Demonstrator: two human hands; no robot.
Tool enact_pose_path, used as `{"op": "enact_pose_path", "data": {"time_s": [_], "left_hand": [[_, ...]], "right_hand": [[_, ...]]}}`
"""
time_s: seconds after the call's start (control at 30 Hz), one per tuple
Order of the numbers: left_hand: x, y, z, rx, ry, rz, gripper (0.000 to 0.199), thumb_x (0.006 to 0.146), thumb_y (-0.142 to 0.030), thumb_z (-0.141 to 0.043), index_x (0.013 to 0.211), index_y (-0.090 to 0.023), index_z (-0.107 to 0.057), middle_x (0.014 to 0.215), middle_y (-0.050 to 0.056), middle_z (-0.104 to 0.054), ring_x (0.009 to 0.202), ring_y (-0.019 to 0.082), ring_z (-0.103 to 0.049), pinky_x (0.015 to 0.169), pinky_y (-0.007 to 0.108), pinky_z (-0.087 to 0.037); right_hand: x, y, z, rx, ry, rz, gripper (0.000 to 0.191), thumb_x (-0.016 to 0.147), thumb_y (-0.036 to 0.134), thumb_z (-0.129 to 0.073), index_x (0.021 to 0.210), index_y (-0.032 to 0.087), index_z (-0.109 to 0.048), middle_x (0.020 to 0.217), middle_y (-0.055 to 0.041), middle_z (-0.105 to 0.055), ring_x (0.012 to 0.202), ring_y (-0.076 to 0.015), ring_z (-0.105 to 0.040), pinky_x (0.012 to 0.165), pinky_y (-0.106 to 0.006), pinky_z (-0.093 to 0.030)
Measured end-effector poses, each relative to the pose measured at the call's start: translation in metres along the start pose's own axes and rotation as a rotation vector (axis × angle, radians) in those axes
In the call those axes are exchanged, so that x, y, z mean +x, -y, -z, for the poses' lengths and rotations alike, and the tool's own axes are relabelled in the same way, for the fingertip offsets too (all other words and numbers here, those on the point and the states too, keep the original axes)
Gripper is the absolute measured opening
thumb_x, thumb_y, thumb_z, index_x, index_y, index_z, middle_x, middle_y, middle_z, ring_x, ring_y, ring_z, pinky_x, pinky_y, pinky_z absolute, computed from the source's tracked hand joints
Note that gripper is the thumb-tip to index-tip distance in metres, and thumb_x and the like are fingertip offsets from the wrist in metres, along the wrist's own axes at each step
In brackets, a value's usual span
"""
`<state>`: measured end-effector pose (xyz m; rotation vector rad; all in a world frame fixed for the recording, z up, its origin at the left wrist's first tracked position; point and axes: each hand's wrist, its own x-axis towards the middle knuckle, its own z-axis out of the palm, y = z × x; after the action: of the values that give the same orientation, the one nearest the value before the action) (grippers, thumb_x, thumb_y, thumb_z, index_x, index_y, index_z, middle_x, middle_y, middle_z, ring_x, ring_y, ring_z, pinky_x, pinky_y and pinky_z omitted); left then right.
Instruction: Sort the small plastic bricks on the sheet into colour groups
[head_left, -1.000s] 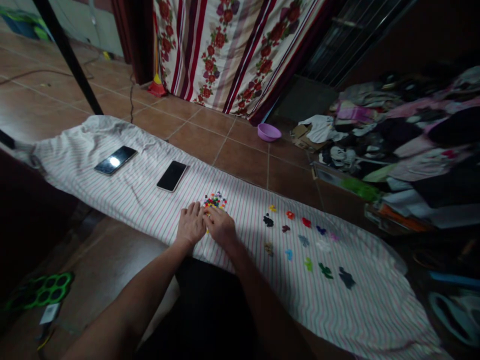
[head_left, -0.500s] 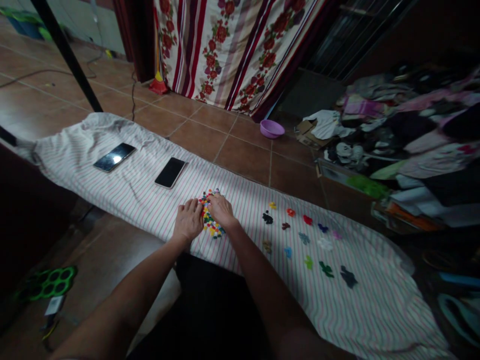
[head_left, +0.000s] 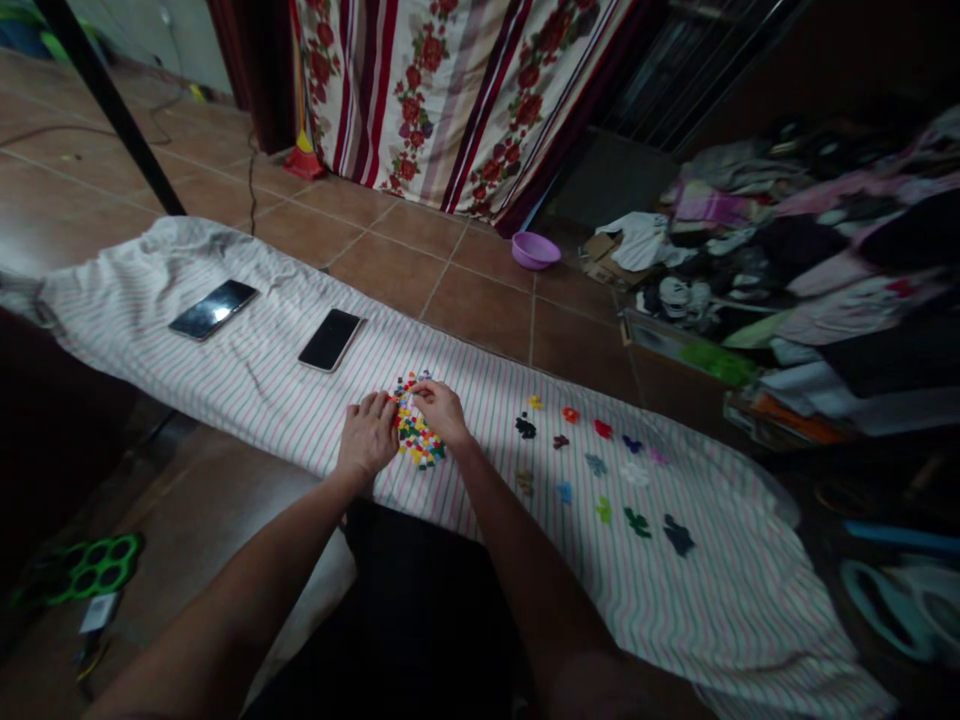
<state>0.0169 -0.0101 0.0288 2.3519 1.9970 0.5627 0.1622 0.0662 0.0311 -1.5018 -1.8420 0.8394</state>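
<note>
A mixed pile of small coloured pieces (head_left: pixel 420 440) lies on the striped cloth (head_left: pixel 465 500) in front of me. My left hand (head_left: pixel 369 435) rests along the pile's left edge, palm down with its fingers stretched out. Over the upper right of the pile, my right hand (head_left: pixel 441 408) has thumb and forefinger pinched together. Whatever is between those fingertips is too small to make out. To the right, pieces sit in little heaps sorted by colour, among them black (head_left: pixel 526 426), red (head_left: pixel 602 428), white (head_left: pixel 634 473), green (head_left: pixel 637 522) and dark grey (head_left: pixel 679 535).
Two phones lie left of the pile, one dark-screened (head_left: pixel 331 340) and one reflecting light (head_left: pixel 214 309). Beyond the cloth, a purple basin (head_left: pixel 535 251) stands on the tiled floor near a flowered curtain (head_left: pixel 427 100). Clothes (head_left: pixel 750 220) are heaped at the right.
My right hand has lifted and turned slightly, its thumb and forefinger now showing pinched, with more of the pile visible. My left hand stays beside the pile. The whole view has shifted a little.
</note>
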Motion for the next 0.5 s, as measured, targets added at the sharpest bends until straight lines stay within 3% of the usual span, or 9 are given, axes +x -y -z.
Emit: {"op": "enact_pose_path", "data": {"time_s": [0.23, 0.5], "left_hand": [[-0.001, 0.001, -0.003, 0.000, -0.009, 0.002, 0.036, 0.087, -0.027, -0.041, 0.120, -0.019, -0.053, 0.134, 0.013, -0.052, 0.121, 0.029, -0.044, 0.090, 0.046, -0.038], [-0.002, 0.002, -0.006, -0.014, -0.024, 0.002, 0.038, 0.086, -0.027, -0.041, 0.122, -0.019, -0.053, 0.133, 0.013, -0.053, 0.121, 0.030, -0.045, 0.089, 0.047, -0.039]], "right_hand": [[-0.011, 0.002, 0.002, 0.600, -0.053, -0.246, 0.025, 0.068, 0.030, -0.065, 0.090, 0.018, -0.067, 0.079, -0.0013, -0.069, 0.068, -0.0119, -0.061, 0.061, -0.023, -0.048], [-0.032, 0.014, 0.011, 0.716, -0.104, -0.268, 0.031, 0.064, 0.037, -0.072, 0.088, 0.018, -0.069, 0.075, -0.0015, -0.070, 0.068, -0.0132, -0.063, 0.065, -0.025, -0.051]]}}
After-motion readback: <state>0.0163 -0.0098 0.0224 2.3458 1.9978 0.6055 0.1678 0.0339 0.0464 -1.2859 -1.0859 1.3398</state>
